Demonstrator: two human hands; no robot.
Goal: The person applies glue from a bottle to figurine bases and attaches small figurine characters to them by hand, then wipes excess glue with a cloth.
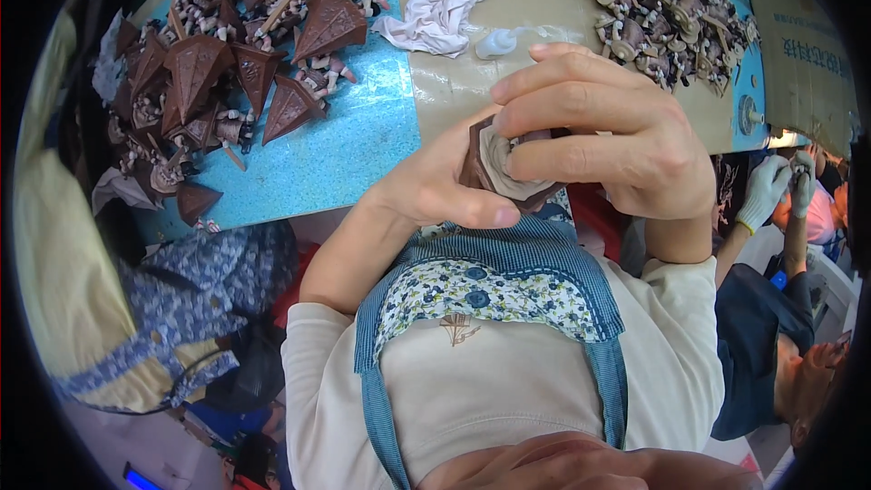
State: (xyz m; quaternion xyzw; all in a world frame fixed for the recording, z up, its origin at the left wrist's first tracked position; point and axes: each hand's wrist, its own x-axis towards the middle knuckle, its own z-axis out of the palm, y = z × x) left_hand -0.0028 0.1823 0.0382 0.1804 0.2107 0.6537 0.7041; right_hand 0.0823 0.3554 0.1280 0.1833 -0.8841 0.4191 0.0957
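Observation:
My left hand (429,180) is wrapped round a brown angular piece with a beige, ringed face (496,163), held in front of my chest at the table's near edge. Over that face curl the fingers of my right hand (610,134), their tips touching or just inside the piece. Whether the right fingers pinch something small there, I cannot make out. Part of the piece is hidden behind both hands. Beyond them lies a small translucent squeeze bottle (496,44), on its side, beside a crumpled whitish cloth (437,2).
Brown faceted pieces and small figurines (195,73) are heaped on the table's blue left part (381,118). Another heap of figurines (667,14) lies far right, near a cardboard box (803,54). A person in white gloves (762,192) works at right; someone in patterned blue cloth (218,277) is at left.

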